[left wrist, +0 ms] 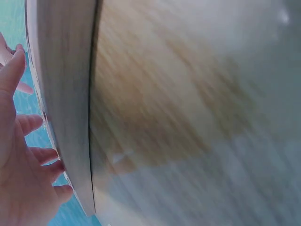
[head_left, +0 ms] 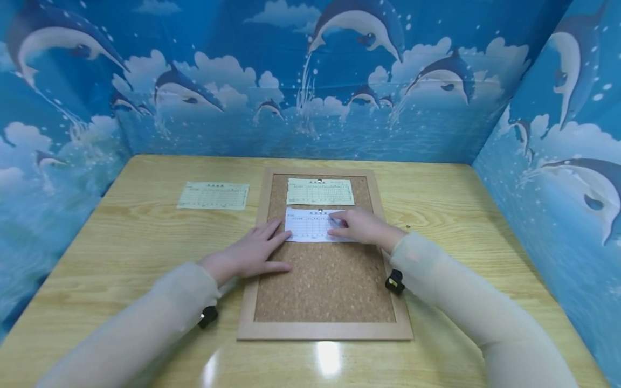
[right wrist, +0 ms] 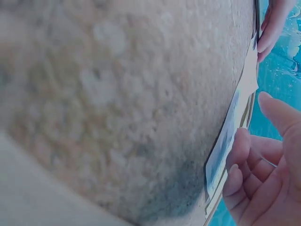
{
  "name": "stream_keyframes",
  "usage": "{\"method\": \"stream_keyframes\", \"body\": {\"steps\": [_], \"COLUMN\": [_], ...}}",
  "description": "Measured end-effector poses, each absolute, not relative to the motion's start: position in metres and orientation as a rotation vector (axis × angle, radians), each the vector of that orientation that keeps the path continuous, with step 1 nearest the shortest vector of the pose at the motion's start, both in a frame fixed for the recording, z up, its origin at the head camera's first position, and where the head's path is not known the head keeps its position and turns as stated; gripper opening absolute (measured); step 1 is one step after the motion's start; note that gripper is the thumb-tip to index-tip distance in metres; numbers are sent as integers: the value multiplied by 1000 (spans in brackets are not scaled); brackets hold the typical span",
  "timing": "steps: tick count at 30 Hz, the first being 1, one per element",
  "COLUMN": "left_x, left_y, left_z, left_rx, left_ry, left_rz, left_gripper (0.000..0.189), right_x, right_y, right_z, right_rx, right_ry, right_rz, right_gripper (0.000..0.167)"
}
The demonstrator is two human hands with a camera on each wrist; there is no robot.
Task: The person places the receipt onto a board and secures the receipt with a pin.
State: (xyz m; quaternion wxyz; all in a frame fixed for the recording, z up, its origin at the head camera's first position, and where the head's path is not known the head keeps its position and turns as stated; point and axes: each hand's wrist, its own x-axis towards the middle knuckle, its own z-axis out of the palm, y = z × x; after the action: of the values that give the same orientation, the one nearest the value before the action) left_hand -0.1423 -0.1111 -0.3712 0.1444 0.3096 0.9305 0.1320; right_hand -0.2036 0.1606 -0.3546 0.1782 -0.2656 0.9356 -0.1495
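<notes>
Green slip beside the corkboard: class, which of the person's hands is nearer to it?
Left. In the head view, the left hand is below and right of the green slip; the right hand is farther off, at the white slip.

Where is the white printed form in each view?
Head: the white printed form lies near centre, on the upper half of the corkboard.
Left wrist: not discernible.
Right wrist: foreshortened strip right of centre, beside the right hand.
Shared landmark: corkboard, its wooden frame left in left wrist, cork across right wrist.
</notes>
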Motion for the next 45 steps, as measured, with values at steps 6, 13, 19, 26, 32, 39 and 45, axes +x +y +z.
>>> {"method": "stream_keyframes", "body": {"steps": [6, 13, 19, 26, 32, 39, 45], "left_x": [-142, -144, -145, -144, -144, -145, -145], "left_y": [-120, -133, -143, -153, -157, -163, -172], "left_z": [-369, -365, -366, -364, -364, -366, -368], "left_rx": [949, 967, 903, 746, 700, 701, 706], "left_ry": [2709, 2768, 2813, 2855, 2872, 2897, 2922], "left_rz": [465, 533, 589, 671, 670, 658, 664], "left_gripper": [80, 70, 64, 61, 57, 56, 54], "right_x": [-202, -199, -199, -199, -199, -199, -199], "right_y": [158, 152, 148, 143, 142, 139, 131], "right_z": [-356, -355, -359, -359, -359, -363, -361], "right_rx": [-818, -830, -820, -804, -797, -763, -760], "right_ry": [2675, 2704, 2701, 2657, 2631, 2620, 2581], "right_rz": [-528, -593, -627, -669, -704, -709, -740], "right_gripper": [52, 45, 44, 45, 46, 46, 46]}}
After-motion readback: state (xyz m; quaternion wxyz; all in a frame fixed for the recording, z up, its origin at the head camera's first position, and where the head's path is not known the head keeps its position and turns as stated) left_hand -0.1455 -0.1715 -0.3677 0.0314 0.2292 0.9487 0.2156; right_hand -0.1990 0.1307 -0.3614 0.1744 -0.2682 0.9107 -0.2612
